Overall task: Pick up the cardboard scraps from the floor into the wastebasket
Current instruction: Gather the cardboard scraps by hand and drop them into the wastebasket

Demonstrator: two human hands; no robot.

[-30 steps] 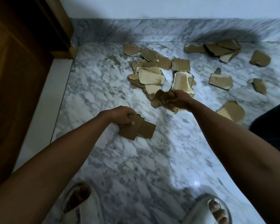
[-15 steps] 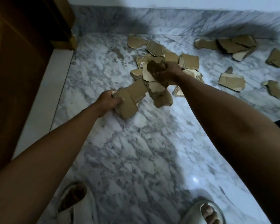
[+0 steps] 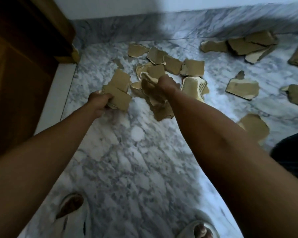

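Here the left hand [image 3: 100,102] grips a small stack of cardboard pieces [image 3: 118,91] just beside the wooden door frame [image 3: 41,48], and the right hand [image 3: 167,85], farther from the frame, is clenched on a hanging bunch of torn scraps [image 3: 159,103]. More loose scraps [image 3: 193,67] lie on the marble floor [image 3: 136,160] beyond both hands, spreading away from the frame along the skirting [image 3: 144,24].

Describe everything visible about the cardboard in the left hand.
The cardboard in the left hand is a small stack of flat, brown, torn scraps with ragged edges; a pale layer shows at the lower edge. The left hand grips the stack at its lower left corner, lifted off the marble floor and tilted so the broad brown face shows. It fans up and to the right, beside the bunch in the right hand, apparently not touching it.
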